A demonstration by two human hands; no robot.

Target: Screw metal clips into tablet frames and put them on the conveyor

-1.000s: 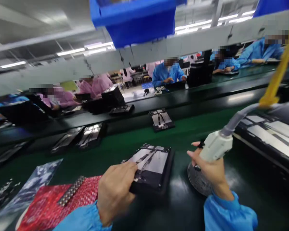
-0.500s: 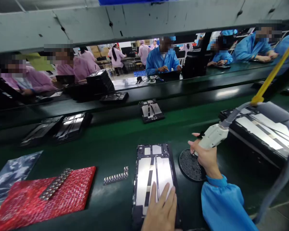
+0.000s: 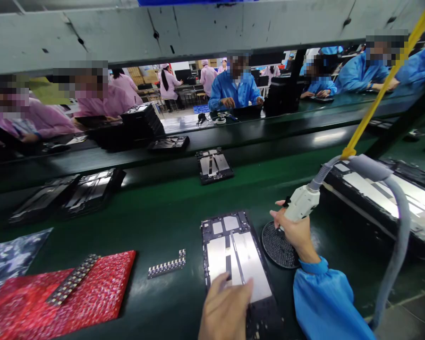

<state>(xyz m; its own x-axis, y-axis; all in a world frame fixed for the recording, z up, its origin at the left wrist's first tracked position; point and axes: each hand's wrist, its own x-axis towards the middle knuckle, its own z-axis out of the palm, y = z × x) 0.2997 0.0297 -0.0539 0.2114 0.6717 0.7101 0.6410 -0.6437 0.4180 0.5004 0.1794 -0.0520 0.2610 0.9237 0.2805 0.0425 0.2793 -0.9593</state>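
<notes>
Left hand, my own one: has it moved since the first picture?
Yes: the left hand has moved right, away from the red package.

On the worktop (image 3: 163, 217), the tablet (image 3: 257, 269) lies between a parts strip (image 3: 167, 268), left, and a round dish (image 3: 276, 245), right. Further left lies a bubble package (image 3: 104, 288).

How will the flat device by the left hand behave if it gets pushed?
The device will likely slide rather than tip, as it lies flat on the glossy bench. It looks unbent, so probably stiff. The thin strip exposed along it may snag easily.
</notes>
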